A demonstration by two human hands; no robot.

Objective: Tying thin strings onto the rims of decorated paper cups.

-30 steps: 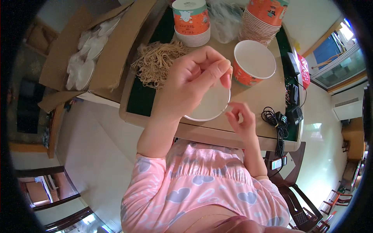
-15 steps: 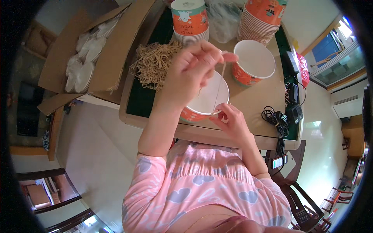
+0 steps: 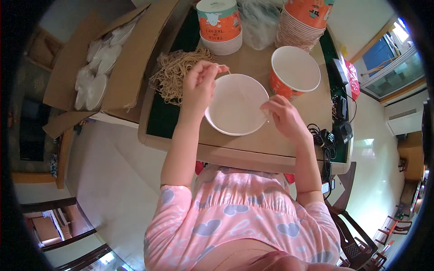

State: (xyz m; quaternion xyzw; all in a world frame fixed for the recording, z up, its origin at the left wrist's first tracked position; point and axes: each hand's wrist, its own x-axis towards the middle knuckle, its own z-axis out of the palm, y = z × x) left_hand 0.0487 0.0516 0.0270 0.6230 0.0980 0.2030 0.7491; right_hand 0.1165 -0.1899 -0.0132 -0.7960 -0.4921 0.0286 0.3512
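Note:
A white-lined paper bucket [image 3: 236, 106] stands at the table's front edge, its mouth facing up between my hands. At its far left rim my left hand [image 3: 199, 86] is closed in a pinch, with a short bit of beige cord [image 3: 229, 71] showing at the fingertips. My right hand [image 3: 287, 116] is pinched at the right rim; its fingertips are slightly blurred, and a small pale end shows beneath them. A faint thin line crosses the bucket's inside. Beside my left hand lies a tangled heap of beige cords [image 3: 174, 74].
Another orange bucket [image 3: 296, 70] stands to the right. Bucket stacks, one upside down [image 3: 220, 29] and one taller [image 3: 303, 27], flank a clear plastic bag [image 3: 257, 22] at the back. A cardboard box [image 3: 131, 67] holds white lids [image 3: 97, 86]. Black cables [image 3: 323, 140] lie at right.
My left hand has come down from above the bucket to its left rim. My right hand has moved up and right along the rim. The bucket's whole mouth now shows.

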